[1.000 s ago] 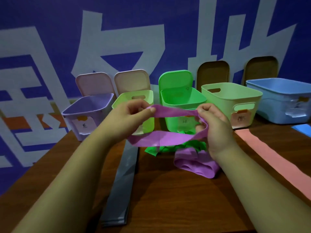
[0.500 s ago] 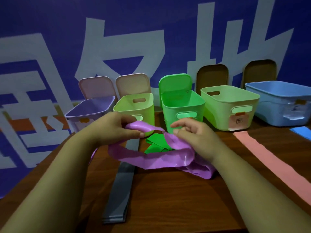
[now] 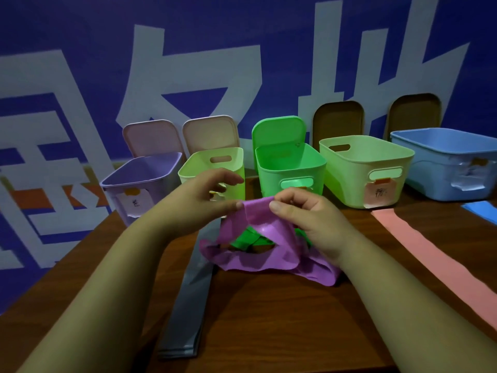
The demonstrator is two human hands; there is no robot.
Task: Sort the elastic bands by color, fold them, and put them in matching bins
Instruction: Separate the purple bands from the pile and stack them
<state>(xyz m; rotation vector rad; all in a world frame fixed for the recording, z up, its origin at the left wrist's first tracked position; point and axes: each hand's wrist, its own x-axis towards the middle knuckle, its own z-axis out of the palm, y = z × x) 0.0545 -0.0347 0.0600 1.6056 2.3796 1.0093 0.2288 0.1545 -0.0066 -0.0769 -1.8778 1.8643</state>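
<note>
A purple elastic band hangs in loose loops over the table's middle. My left hand and my right hand both pinch its top fold, thumbs close together at about chest height above the wood. A crumpled green band lies under the purple loops, mostly hidden. The purple bin stands at the far left of the bin row, with a paper label on its front.
Along the wall stand a light green bin, a bright green bin, a wider pale green bin and a blue bin. A grey band lies lengthwise left of centre; a pink band and a blue band lie right.
My hands came together and rose slightly, bringing the ends of the purple band into one pinched fold. The rest of the band now droops onto the table in loops.
</note>
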